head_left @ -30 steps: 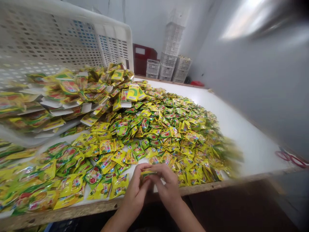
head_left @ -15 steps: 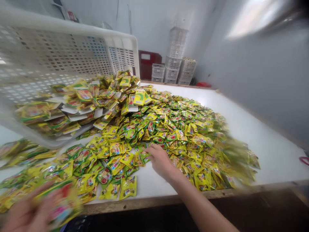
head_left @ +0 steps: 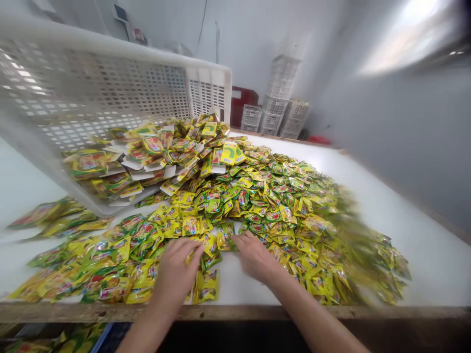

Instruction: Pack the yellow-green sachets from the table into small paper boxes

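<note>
A big heap of small yellow-green sachets (head_left: 272,201) covers the white table (head_left: 405,230). My left hand (head_left: 175,272) lies palm down on the sachets near the front edge, fingers stretched forward and apart. My right hand (head_left: 253,255) lies flat beside it, its fingertips touching a sachet (head_left: 225,236) at the heap's front edge. Neither hand grips anything I can make out.
A white perforated crate (head_left: 110,98) lies tipped on its side at the left, sachets spilling from its mouth. The table's wooden front edge (head_left: 257,312) runs just below my wrists. Stacked white crates (head_left: 279,113) stand at the back by a grey wall.
A second ago both hands held a small bundle of sachets together. The left hand then swung off to the lower left with it and has returned empty onto the sachets; the right reached forward.
</note>
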`<state>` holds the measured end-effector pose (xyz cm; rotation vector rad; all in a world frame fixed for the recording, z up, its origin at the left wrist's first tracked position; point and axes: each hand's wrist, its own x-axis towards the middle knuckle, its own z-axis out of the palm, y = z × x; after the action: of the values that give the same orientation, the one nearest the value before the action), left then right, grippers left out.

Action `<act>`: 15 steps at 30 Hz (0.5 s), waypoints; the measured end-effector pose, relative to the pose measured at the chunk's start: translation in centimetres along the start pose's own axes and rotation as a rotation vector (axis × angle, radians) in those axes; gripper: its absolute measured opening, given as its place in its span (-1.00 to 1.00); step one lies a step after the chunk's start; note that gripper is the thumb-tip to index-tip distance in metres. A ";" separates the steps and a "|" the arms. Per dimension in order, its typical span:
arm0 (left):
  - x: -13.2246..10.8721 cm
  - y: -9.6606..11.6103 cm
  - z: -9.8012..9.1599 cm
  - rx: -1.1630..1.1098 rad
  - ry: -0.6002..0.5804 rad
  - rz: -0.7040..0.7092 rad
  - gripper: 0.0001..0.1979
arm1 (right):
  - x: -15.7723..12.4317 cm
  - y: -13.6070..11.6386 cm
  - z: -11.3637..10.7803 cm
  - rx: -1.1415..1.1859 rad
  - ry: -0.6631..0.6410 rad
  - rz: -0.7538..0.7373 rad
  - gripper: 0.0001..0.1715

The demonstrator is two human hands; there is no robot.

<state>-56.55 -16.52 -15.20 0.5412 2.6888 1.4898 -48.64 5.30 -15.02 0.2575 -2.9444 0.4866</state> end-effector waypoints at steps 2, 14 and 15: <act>1.8 1.6 3.0 0.162 -0.088 0.080 -0.85 | -0.4 0.1 0.2 0.087 0.047 0.025 -0.55; 2.2 3.4 4.7 -0.068 -0.191 0.036 -0.87 | 0.2 0.8 2.1 1.008 0.267 0.311 -0.84; 2.0 3.7 4.7 -0.119 -0.203 0.027 -0.85 | 0.2 0.6 2.3 1.057 0.265 0.332 -0.83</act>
<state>-56.53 -10.27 -14.44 0.6835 2.4331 1.4987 -49.24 5.10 -17.30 -0.1927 -2.1929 1.9020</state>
